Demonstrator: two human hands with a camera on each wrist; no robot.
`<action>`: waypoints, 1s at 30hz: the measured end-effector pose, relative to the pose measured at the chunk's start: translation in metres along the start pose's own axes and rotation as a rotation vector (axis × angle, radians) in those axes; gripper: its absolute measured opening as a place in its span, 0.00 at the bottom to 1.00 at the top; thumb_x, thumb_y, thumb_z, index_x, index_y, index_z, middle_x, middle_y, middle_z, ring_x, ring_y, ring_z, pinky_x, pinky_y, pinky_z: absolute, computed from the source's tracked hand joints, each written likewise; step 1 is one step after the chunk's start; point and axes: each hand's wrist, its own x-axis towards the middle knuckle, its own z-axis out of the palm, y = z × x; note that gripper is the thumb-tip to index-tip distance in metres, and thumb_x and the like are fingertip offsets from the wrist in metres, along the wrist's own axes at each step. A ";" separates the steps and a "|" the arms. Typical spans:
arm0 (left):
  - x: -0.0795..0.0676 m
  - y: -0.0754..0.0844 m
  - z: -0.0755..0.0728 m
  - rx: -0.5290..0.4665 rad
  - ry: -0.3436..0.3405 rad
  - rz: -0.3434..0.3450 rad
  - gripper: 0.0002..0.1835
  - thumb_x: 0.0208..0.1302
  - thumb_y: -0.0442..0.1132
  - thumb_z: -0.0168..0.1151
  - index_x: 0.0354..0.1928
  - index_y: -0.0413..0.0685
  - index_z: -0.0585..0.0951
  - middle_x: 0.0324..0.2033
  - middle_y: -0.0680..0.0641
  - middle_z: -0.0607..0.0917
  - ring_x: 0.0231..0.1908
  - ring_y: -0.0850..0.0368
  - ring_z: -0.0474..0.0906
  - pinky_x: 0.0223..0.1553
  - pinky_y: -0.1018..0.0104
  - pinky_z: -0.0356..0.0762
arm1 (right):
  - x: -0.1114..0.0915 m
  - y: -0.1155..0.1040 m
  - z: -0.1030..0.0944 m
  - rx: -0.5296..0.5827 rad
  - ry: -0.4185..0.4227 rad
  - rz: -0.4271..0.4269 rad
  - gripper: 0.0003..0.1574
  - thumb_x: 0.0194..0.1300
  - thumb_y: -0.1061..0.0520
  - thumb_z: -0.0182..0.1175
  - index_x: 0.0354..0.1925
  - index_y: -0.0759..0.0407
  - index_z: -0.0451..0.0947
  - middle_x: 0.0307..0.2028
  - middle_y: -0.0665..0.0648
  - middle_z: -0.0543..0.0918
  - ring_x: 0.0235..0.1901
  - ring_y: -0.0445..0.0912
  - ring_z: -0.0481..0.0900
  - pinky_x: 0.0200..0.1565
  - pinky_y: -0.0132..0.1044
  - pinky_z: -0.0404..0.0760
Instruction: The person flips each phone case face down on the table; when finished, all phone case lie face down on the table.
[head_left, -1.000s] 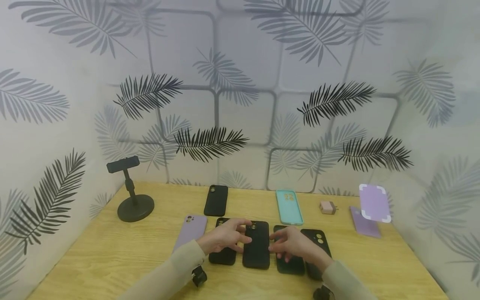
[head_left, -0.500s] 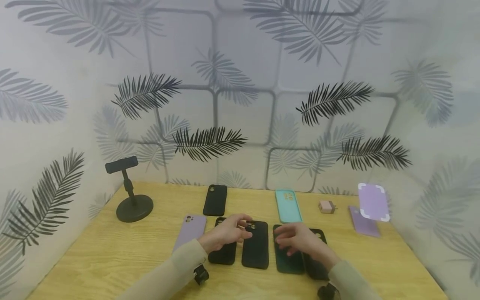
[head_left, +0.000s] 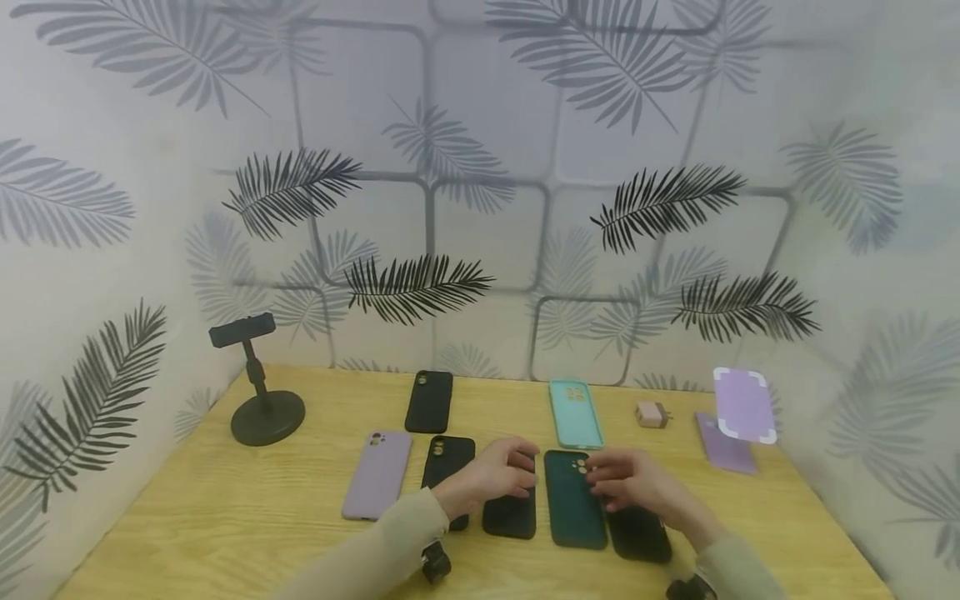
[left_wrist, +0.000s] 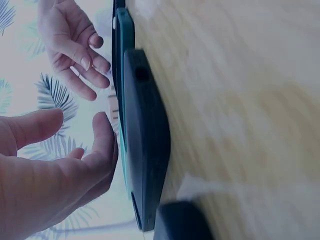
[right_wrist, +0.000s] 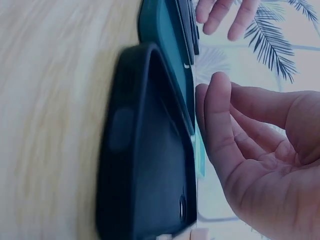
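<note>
My left hand (head_left: 495, 475) hovers over the upper part of a black phone case (head_left: 512, 521), fingers loosely bent with nothing between them. In the left wrist view this black phone case (left_wrist: 150, 145) lies flat, just beside the fingertips. My right hand (head_left: 641, 485) is above the gap between a dark green phone case (head_left: 576, 504) and another black phone case (head_left: 641, 537), which it partly covers. Seen from the right wrist, its loosely curled fingers (right_wrist: 220, 120) hold nothing. Left of the left hand lie a black phone case (head_left: 450, 460), partly hidden, and a lilac phone case (head_left: 378, 475).
Behind are a black phone case (head_left: 429, 402), a turquoise phone case (head_left: 577, 417) and a pink charger plug (head_left: 651, 414). A black phone stand (head_left: 266, 417) rises at the left, a lilac stand (head_left: 742, 408) at the right. The wooden table (head_left: 225, 517) meets patterned walls.
My left hand has moved right, from beside the middle black phone case to over it. My right hand has also shifted right, leaving the dark green phone case mostly uncovered.
</note>
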 end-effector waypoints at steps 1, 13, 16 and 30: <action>0.001 -0.001 0.002 -0.009 -0.007 0.004 0.27 0.65 0.27 0.59 0.66 0.35 0.69 0.57 0.31 0.74 0.50 0.41 0.80 0.46 0.53 0.84 | -0.002 0.001 -0.001 0.000 -0.007 0.002 0.30 0.67 0.65 0.60 0.62 0.79 0.65 0.52 0.75 0.80 0.45 0.51 0.84 0.37 0.43 0.87; 0.004 0.001 0.019 -0.030 -0.049 -0.025 0.27 0.66 0.27 0.59 0.67 0.38 0.70 0.59 0.29 0.73 0.54 0.38 0.79 0.51 0.48 0.82 | -0.011 0.002 -0.010 -0.027 -0.060 0.065 0.32 0.68 0.63 0.59 0.64 0.81 0.63 0.55 0.76 0.78 0.47 0.52 0.85 0.35 0.39 0.86; 0.004 0.003 0.020 -0.020 -0.070 -0.040 0.27 0.66 0.27 0.58 0.67 0.38 0.69 0.60 0.29 0.72 0.55 0.36 0.78 0.52 0.48 0.82 | -0.010 0.002 -0.010 -0.034 -0.060 0.072 0.32 0.68 0.63 0.59 0.63 0.81 0.64 0.54 0.75 0.79 0.47 0.52 0.85 0.35 0.39 0.86; 0.004 0.006 0.021 -0.208 0.032 -0.069 0.30 0.66 0.25 0.58 0.69 0.38 0.65 0.58 0.28 0.71 0.49 0.40 0.80 0.47 0.52 0.85 | -0.008 0.004 -0.011 0.006 -0.074 0.085 0.33 0.68 0.60 0.61 0.62 0.81 0.66 0.55 0.74 0.79 0.45 0.48 0.85 0.35 0.35 0.85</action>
